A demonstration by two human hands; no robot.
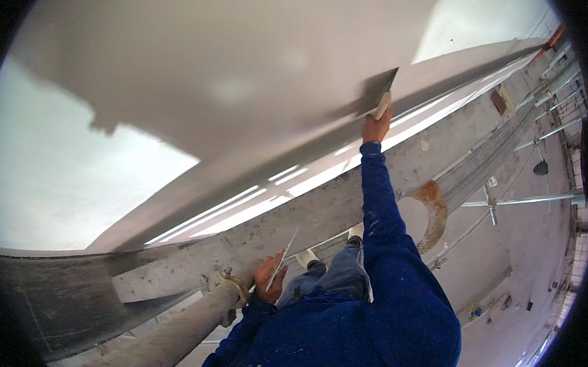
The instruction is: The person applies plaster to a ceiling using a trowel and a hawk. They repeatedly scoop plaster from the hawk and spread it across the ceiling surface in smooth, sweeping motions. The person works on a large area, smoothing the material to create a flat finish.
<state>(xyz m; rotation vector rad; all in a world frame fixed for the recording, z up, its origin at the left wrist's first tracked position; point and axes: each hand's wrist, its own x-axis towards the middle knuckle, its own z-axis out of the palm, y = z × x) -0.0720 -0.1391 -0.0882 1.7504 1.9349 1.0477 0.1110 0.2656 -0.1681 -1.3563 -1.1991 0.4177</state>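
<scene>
My right hand (377,124) grips the pale handle of a wide metal trowel (387,84), whose blade is held at the smooth white wall (249,67) and casts a shadow on it. Low in the view, my left hand (269,276) holds a thin, pale flat tool (286,249), seen nearly edge-on, close to a round scaffold pole with a clamp (225,285). The tool's full shape is hard to make out.
I stand on a dusty grey plank (315,212) along the wall, my feet below me. A dirty pole (156,340) runs at lower left. Scaffold tubes (531,199) stand at right above a pale floor (507,253) far below, with scattered small objects.
</scene>
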